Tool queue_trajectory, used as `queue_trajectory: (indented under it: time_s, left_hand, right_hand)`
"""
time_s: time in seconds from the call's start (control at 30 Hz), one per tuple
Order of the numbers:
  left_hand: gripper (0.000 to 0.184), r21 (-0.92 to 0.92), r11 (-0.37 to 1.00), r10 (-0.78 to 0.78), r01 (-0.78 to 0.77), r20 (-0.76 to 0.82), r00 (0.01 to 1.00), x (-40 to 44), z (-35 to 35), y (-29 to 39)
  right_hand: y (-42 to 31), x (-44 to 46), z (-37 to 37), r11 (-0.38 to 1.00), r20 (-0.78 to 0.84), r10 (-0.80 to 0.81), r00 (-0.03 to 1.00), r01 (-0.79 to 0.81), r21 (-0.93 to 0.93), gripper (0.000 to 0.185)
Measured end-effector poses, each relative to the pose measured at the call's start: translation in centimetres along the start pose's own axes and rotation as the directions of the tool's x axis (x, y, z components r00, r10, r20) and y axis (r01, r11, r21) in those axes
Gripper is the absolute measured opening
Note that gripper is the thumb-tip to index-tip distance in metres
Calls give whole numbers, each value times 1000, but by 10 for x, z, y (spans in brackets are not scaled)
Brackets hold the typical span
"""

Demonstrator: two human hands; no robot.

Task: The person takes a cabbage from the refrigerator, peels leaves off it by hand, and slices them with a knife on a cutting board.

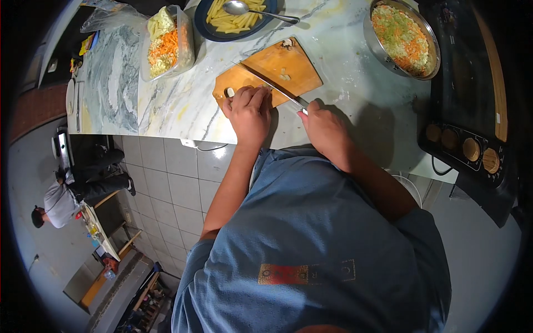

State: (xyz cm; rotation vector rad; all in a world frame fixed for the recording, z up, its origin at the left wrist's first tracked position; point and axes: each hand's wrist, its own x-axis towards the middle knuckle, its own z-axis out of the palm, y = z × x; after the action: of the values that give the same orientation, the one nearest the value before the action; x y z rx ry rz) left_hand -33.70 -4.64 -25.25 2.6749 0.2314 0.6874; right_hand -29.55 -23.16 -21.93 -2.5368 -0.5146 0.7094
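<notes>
A: How are your hands set, nearest first?

B: Your right hand (327, 130) closes round the handle of the long, straight steel knife (280, 90). Your left hand (248, 114) bends its fingers onto the board close beside the blade, probably to steady something; whether it pinches anything, I cannot tell.

A: Why does the blade lie like that?

B: It slants across the orange-brown wooden cutting board (305, 72), perhaps so your wrist stays easy. Small pale cut pieces (285, 74) lie just beyond it, apart from your fingers.

A: And past the board?

B: The clear plastic container (189, 45) of shredded vegetables stands left, the round steel bowl (381, 55) of orange, pale and green shreds right. Between them, the dark blue plate (222, 39) holds yellow sticks (230, 21) and a metal spoon (236, 7), likely placed to leave your elbows room.
</notes>
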Motion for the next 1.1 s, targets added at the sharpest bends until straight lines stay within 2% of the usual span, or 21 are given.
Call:
queue_trajectory:
  time_s: [0.23, 0.53, 0.6, 0.7, 0.83, 0.9, 1.1]
  left_hand:
    - [14, 4, 1000, -8, 8, 18, 1000, -2, 2, -1]
    - [14, 14, 1000, -5, 5, 8, 1000, -1, -1, 2]
    - [14, 19, 1000, -3, 3, 2, 1000, 0, 0, 2]
    - [13, 11, 1000, -18, 18, 17, 1000, -2, 0, 0]
    - [13, 20, 1000, -5, 5, 16, 1000, -2, 1, -1]
    - [13, 20, 1000, -3, 3, 14, 1000, -3, 0, 0]
    - [12, 58, 998, -3, 2, 24, 1000, -3, -1, -1]
  right_hand:
    - [0, 2, 2, 999, -58, -41, 997, 42, 14, 35]
    - [11, -11, -6, 998, -121, 3, 993, -10, -59, 33]
    - [12, -12, -2, 997, -243, -57, 968, 41, -69, 33]
    - [14, -10, -4, 996, -285, -69, 956, 48, -80, 34]
    - [12, -9, -3, 999, -275, -41, 961, 36, -25, 38]
    - [4, -10, -7, 998, -198, 12, 980, 1, 67, 40]
    - [0, -11, 1, 993, -138, -41, 990, 56, 105, 41]
